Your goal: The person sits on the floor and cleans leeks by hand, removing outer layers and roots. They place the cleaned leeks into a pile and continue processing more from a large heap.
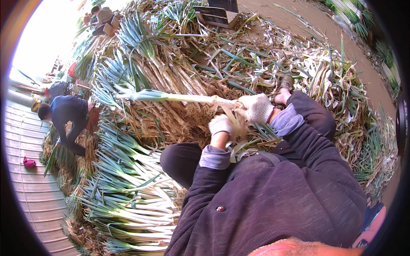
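A long green onion (189, 98) with a white shaft and green top lies across the air before me, its leafy end to the left. My right hand (256, 107), in a whitish knit glove, grips it near the root end. Just below the shaft, my gloved left hand (221, 124) is closed at pale, peeled-back outer leaves (237, 123), which hang between the hands and are partly blurred. Behind the held stalk lies a pile of unpeeled green onions (166, 73) with brown sheaths and tangled roots (192, 118).
Clean white green onions (150, 204) lie in rows at my left. Leaf scraps (326, 76) are heaped to the right. One person (69, 115) bends over at far left, another (105, 20) is farther back. A wooden crate (216, 17) stands at the top.
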